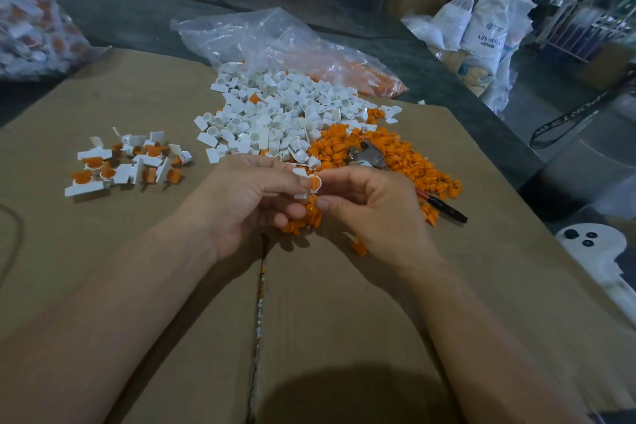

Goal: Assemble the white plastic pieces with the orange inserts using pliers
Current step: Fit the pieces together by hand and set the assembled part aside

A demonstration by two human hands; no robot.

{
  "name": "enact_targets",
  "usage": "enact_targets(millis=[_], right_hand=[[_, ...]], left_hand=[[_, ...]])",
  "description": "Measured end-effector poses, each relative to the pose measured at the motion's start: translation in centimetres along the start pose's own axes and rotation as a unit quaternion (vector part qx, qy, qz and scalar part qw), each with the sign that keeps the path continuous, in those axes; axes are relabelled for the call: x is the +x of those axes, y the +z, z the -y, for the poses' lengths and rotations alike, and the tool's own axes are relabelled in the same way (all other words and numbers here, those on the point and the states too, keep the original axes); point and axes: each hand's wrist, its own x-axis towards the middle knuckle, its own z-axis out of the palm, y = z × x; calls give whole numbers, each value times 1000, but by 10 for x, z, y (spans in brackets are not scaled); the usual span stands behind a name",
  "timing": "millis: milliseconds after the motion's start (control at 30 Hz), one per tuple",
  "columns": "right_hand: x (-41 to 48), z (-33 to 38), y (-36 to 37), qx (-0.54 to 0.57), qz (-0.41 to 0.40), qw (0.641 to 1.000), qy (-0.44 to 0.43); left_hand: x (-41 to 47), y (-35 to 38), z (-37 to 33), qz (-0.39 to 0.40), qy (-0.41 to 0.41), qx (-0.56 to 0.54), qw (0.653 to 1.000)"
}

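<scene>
White piece (305,182) sits pinched between both hands above the near edge of the orange inserts (389,155). The left hand (247,198) grips it with thumb and curled fingers, and the right hand (377,205) pinches its round cup end, where a bit of orange shows. The pliers (368,157) lie untouched on the orange heap, just beyond the right hand. A white pile (275,113) lies behind the hands, and assembled pieces (127,162) are well to the left on the cardboard (344,303).
</scene>
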Motion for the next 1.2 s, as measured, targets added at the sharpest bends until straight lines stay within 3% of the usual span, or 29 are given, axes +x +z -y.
enact_targets(millis=[533,733,1200], right_hand=[[0,-2,0,-25,-15,998,-53],[-1,-1,1,-21,-55,995,-80],[-3,0,-1,-62,-52,993,-86]], left_hand=[[1,-1,2,15,2,13,1000],[1,0,3,14,4,19,1000],[3,-1,6,6,6,25,1000]])
